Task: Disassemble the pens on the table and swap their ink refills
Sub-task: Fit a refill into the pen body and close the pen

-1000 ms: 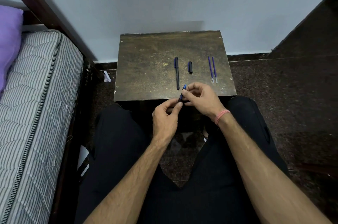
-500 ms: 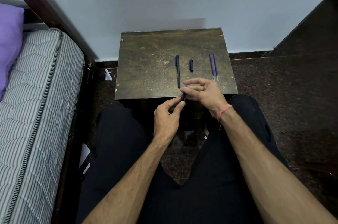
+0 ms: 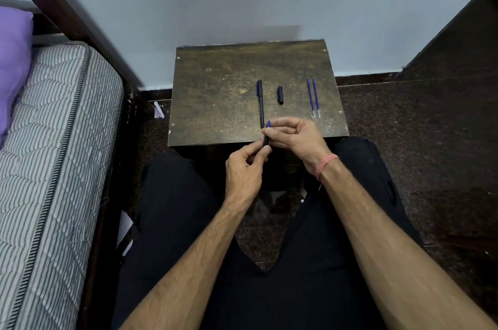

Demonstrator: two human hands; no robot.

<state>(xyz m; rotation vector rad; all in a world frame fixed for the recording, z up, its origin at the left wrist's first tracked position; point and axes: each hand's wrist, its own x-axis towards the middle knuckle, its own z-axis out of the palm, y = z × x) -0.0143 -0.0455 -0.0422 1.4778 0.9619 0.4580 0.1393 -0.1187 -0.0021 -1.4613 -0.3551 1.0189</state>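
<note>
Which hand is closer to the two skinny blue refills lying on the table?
Right. The right hand sits just below the two refills, apart from them; the left hand is farther down and left, off the table edge.

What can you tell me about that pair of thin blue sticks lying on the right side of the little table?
The two ink refills are slim blue tubes, plastic by the look of them, each ending in a short pale, greyish tip at the end nearer the person. They lie flat and side by side, almost parallel, with a narrow gap between them, near the right edge of the worn brown table. They are outside any pen body. Neither hand touches them; only the tabletop does. A loose black pen cap lies to their left.
</note>
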